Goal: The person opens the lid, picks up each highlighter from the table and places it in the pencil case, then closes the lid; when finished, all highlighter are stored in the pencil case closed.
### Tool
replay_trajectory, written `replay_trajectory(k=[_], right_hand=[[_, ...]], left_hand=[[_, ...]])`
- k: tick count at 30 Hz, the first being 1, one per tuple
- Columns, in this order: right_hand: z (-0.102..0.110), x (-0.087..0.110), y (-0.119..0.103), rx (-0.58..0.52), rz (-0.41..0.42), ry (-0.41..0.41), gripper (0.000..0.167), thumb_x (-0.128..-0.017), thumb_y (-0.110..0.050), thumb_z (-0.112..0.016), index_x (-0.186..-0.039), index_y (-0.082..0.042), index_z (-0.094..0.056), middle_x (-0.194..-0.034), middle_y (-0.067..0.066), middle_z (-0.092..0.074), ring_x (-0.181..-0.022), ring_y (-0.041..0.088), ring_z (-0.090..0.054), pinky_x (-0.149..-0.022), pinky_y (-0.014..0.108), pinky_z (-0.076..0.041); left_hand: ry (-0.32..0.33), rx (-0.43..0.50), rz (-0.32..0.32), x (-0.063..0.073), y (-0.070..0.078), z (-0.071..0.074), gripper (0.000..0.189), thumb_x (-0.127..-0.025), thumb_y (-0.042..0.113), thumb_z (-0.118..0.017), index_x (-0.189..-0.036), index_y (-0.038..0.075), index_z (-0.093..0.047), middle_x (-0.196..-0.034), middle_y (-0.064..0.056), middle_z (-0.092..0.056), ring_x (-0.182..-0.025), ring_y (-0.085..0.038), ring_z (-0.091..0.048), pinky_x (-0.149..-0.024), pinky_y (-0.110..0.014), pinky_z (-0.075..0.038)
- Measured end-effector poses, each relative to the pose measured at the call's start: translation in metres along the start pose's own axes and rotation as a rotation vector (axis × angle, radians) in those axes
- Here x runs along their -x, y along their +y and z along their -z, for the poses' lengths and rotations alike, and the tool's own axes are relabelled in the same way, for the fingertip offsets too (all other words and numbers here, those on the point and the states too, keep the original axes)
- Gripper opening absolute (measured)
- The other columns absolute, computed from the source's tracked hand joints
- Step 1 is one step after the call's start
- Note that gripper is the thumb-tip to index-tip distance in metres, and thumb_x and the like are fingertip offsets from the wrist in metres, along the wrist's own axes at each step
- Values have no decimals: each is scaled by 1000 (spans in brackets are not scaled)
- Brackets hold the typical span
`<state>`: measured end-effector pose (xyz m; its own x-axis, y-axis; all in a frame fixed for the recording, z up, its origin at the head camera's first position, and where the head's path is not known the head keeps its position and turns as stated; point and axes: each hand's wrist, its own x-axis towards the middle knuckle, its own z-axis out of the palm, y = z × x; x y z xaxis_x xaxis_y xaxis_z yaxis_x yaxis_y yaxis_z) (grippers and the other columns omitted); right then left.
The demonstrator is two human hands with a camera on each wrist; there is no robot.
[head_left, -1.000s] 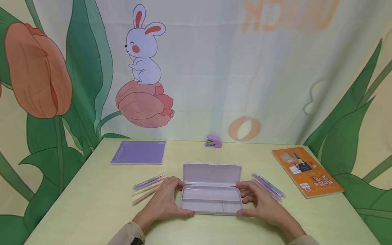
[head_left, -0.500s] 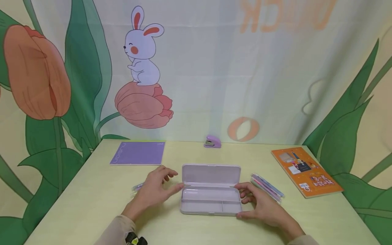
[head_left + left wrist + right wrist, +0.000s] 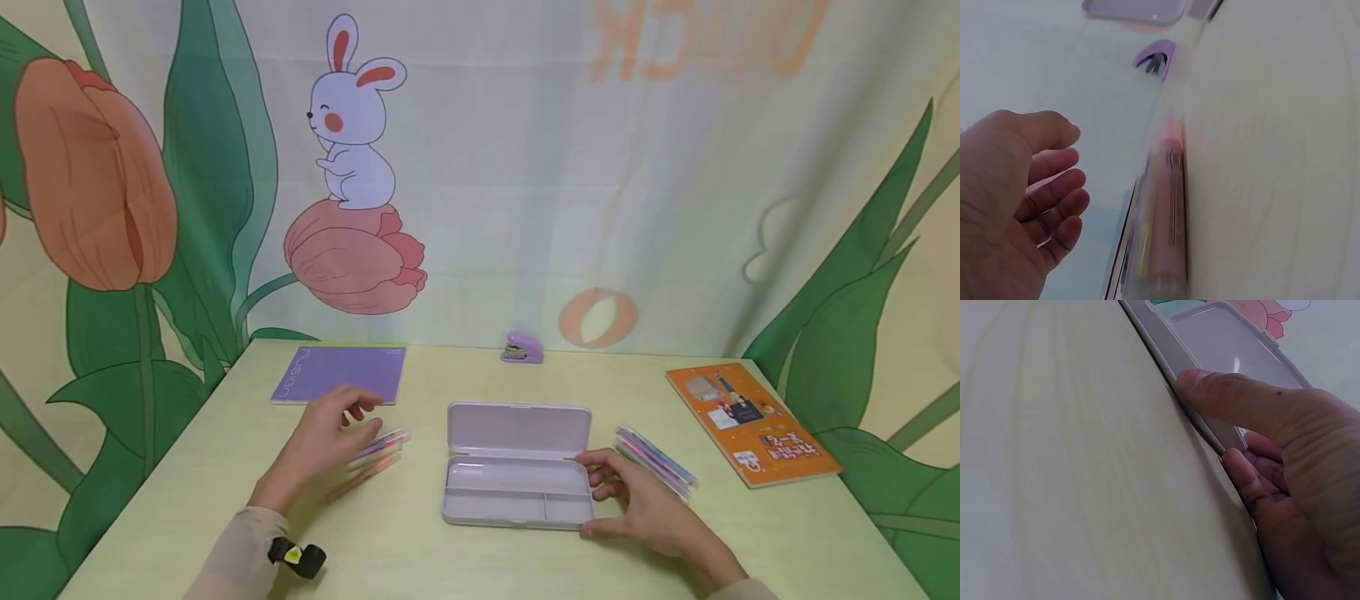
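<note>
A pale lilac pencil case [image 3: 495, 505] lies on the table with its lid raised and its compartments bare. My right hand [image 3: 641, 500] holds its right end, thumb at the front corner and index finger by the hinge. In the right wrist view the thumb [image 3: 1229, 394] lies along the case's rim. Over several coloured pens [image 3: 384, 446] on the left hovers my left hand [image 3: 322, 442], its fingers loosely bent and holding nothing. The left wrist view has a blurred pinkish pen [image 3: 1169, 219] beside that hand, which partly hides the pens in the head view.
A purple notebook [image 3: 341, 373] lies at the back left, with a light purple stapler [image 3: 522, 348] at the back middle. More pens [image 3: 656, 462] lie just beyond my right hand. An orange booklet [image 3: 750, 421] rests at the right, and a printed curtain [image 3: 487, 167] hangs behind the table.
My left hand has let go of the pencil case's left end and moved left, over the pens. My right hand has stayed at the case's right end.
</note>
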<state>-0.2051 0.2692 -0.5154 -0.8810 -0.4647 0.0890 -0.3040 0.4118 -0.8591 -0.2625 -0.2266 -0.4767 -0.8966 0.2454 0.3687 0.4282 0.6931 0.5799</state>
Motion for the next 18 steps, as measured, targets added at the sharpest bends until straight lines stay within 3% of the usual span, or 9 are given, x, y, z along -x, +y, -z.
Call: replay_trajectory(k=[10,18], right_hand=[[-1,1,-2,-1,-6,6,87,-80,-23,-103,-152,-6,-56,-127,13,-62,-111,22,-65,-100,23,-56],[0,0,-2,0,-8,7,87,-80,-23,-103,-152,-7,-56,-127,13,-62,-111,22,-66,-100,23,-56]], left_hand=[[-121,-38,82,2,-15,3,25,-96,10,-85,-120,6,-81,-112,-7,-76,-98,-23,-66,-87,-42,-60],[-197,-95,39,-1,-18,4,14,-99,8,-83,-113,6,-85,-95,3,-73,-86,-14,-63,-76,-30,-55]])
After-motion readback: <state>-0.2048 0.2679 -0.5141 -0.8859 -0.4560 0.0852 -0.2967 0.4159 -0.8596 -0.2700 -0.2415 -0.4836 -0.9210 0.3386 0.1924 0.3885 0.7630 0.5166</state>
